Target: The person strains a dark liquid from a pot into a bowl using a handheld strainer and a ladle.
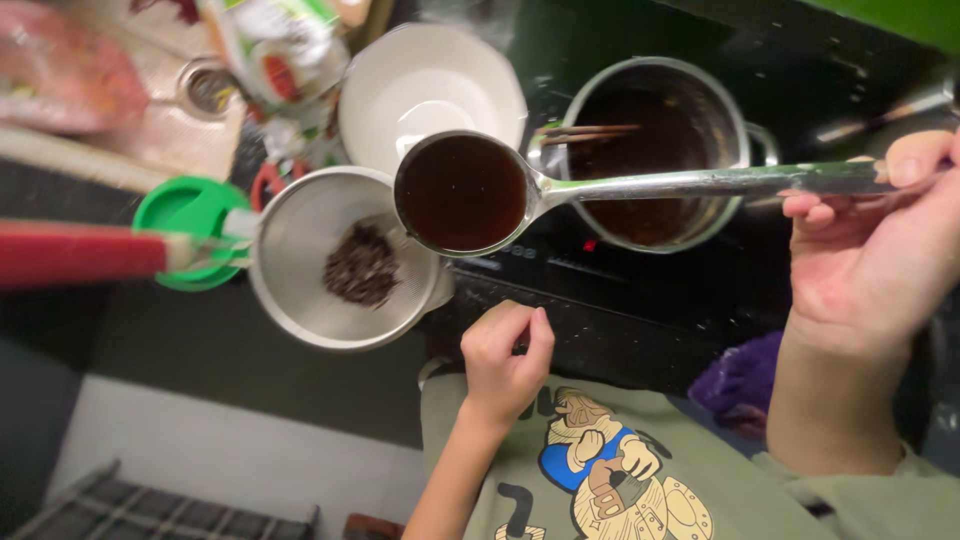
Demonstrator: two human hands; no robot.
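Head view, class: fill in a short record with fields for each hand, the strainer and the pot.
right hand: grips the ladle by its handle end
ladle: bowl full of dark liquid, above the strainer's rim
left hand: empty, at the counter edge
strainer: holds a dark clump of wet leaves
pot: on the stove, dark liquid inside

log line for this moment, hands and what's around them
right hand: holds ladle full of dark liquid above strainer | left hand: empty, on counter edge | strainer: dark solids inside | pot: on stove
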